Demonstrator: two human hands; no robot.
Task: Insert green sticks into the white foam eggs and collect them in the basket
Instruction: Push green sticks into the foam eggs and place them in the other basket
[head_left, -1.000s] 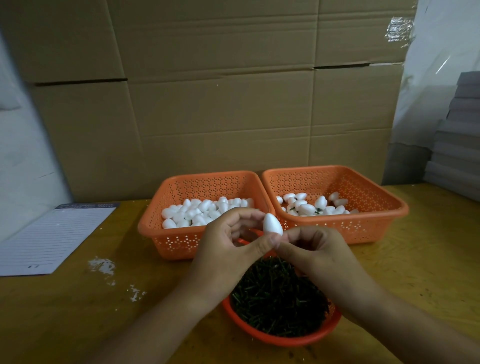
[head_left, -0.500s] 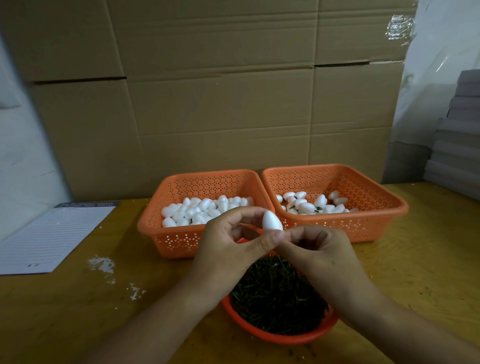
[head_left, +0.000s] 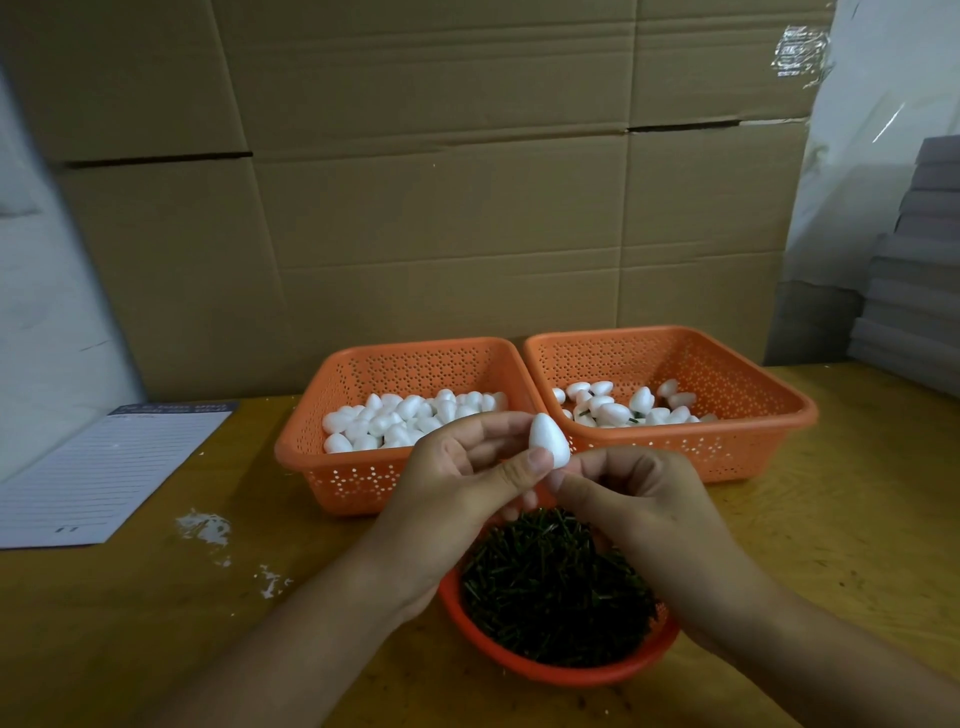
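A yellowish wooden table (head_left: 831, 545) carries two orange perforated baskets side by side, the left basket (head_left: 363, 473) and the right basket (head_left: 727, 457) touching. Nearer, a round orange bowl (head_left: 571, 670) sits. A lined paper pad (head_left: 104, 473) lies at left, white foam crumbs (head_left: 205, 527) beside it.

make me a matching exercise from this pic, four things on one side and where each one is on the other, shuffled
Things:
1. foam egg
2. green sticks
3. lined notepad
4. eggs with sticks in them

Places:
A. far left of the table
B. right orange basket
C. pinched in the left hand, right hand at its lower tip
D. round orange bowl nearest the person

Pairs: 1-C, 2-D, 3-A, 4-B
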